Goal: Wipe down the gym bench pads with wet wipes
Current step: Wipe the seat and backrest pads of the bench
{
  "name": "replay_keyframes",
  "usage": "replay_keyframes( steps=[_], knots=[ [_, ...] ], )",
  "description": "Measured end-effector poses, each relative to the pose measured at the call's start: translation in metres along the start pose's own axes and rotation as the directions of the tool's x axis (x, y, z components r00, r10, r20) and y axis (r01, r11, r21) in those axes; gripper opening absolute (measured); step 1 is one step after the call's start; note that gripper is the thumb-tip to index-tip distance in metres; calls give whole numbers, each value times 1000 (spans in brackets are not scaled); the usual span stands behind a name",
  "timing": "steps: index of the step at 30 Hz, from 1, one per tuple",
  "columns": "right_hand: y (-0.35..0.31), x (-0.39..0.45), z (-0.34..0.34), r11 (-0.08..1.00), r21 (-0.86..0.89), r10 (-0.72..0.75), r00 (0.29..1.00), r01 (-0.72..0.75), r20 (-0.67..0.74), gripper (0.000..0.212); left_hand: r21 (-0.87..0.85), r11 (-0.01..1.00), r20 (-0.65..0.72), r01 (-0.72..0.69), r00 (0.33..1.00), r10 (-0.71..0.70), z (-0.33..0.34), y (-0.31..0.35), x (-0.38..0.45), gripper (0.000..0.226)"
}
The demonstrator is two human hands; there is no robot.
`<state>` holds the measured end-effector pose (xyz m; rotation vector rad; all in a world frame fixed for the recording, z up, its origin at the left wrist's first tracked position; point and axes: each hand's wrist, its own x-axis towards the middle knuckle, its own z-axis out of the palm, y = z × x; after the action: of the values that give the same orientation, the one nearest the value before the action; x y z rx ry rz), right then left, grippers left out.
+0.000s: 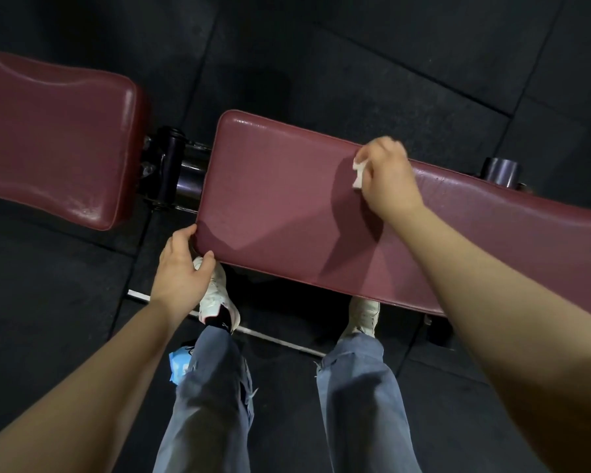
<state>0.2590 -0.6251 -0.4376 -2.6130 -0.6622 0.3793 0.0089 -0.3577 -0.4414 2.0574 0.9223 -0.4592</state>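
A long maroon bench pad runs from the centre to the right edge. My right hand holds a crumpled white wet wipe against the pad near its far edge. My left hand grips the pad's near left corner, thumb on top and fingers wrapped under the edge. A second maroon pad lies to the left, separated by a gap.
A black metal hinge and frame joins the two pads. A black post stands behind the long pad at right. My legs and white shoes stand on the black rubber floor. A blue packet sits by my left leg.
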Motion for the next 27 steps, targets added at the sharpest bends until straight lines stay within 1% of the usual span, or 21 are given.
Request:
replay_keyframes(
  steps=[1, 2, 3, 5, 6, 8, 10, 11, 13, 14, 15, 16, 17, 18, 19, 20, 22, 24, 25, 26, 27],
  knots=[
    [-3, 5, 4, 994, 3, 112, 993, -112, -41, 27, -2, 1000, -9, 1, 1000, -1, 1, 1, -1, 55],
    [-12, 1, 8, 989, 16, 148, 988, -148, -47, 28, -3, 1000, -19, 5, 1000, -5, 2, 3, -1, 55],
    [-21, -13, 14, 994, 39, 104, 995, -104, -9, 31, -8, 1000, -29, 10, 1000, -10, 3, 4, -2, 55],
    [-38, -66, 28, 983, 116, -161, 975, 144, 155, 32, -21, 999, -35, 26, 999, -27, 3, 6, -3, 55],
    [-44, -96, 31, 955, 151, -287, 919, 254, 269, 30, -25, 999, -31, 35, 999, -36, 3, 6, -3, 55],
    [-48, -136, 34, 897, 136, -436, 790, 421, 431, 23, -26, 999, -20, 40, 999, -41, 1, 7, -3, 55],
    [-39, -119, 33, 846, 120, -512, 726, 520, 460, 19, -18, 999, -14, 34, 999, -34, -1, 5, -2, 55],
    [-36, -97, 32, 838, 97, -520, 732, 537, 440, 16, -15, 999, -10, 32, 999, -32, -2, 4, -2, 55],
    [-31, -39, 25, 841, -12, -513, 804, 541, 301, 9, -13, 1000, -1, 21, 1000, -21, -4, 2, -1, 55],
    [-28, -10, 20, 883, -75, -441, 872, 464, 212, 11, -14, 1000, 1, 18, 1000, -18, -5, 1, -1, 55],
    [-25, 12, 16, 949, -97, -285, 949, 299, 135, 14, -16, 1000, 1, 20, 1000, -20, -5, 0, -1, 55],
    [-27, 22, 16, 988, -102, -106, 991, 114, 82, 17, -16, 1000, 2, 24, 1000, -24, -5, 1, -2, 55],
    [-35, 21, 19, 996, -88, 13, 999, -8, 50, 20, -18, 999, 0, 29, 1000, -29, -4, 2, -3, 55],
    [-45, 10, 25, 998, -63, 17, 999, -14, 42, 24, -23, 999, -3, 33, 999, -33, -4, 4, -4, 55],
    [-56, -10, 32, 997, -17, -74, 994, 76, 83, 27, -31, 999, -9, 37, 999, -37, -4, 6, -5, 55],
    [-66, -38, 40, 975, 39, -221, 962, 217, 163, 25, -39, 998, -10, 42, 999, -42, -5, 8, -6, 54],
    [-79, -96, 46, 882, 147, -468, 788, 448, 401, 22, -38, 998, -2, 48, 999, -48, -7, 10, -6, 53],
    [-75, -105, 45, 784, 205, -594, 614, 586, 519, 22, -23, 999, 2, 43, 999, -43, -10, 7, -4, 51],
    [-70, -89, 44, 738, 194, -631, 560, 646, 537, 22, -19, 999, 2, 38, 999, -38, -11, 5, -4, 50],
    [-67, -66, 43, 702, 146, -656, 553, 697, 514, 20, -15, 999, 6, 31, 1000, -31, -13, 3, -3, 50],
    [-63, -38, 42, 720, 80, -644, 621, 689, 448, 17, -16, 1000, 12, 26, 1000, -26, -14, 1, -2, 50]
  ],
)
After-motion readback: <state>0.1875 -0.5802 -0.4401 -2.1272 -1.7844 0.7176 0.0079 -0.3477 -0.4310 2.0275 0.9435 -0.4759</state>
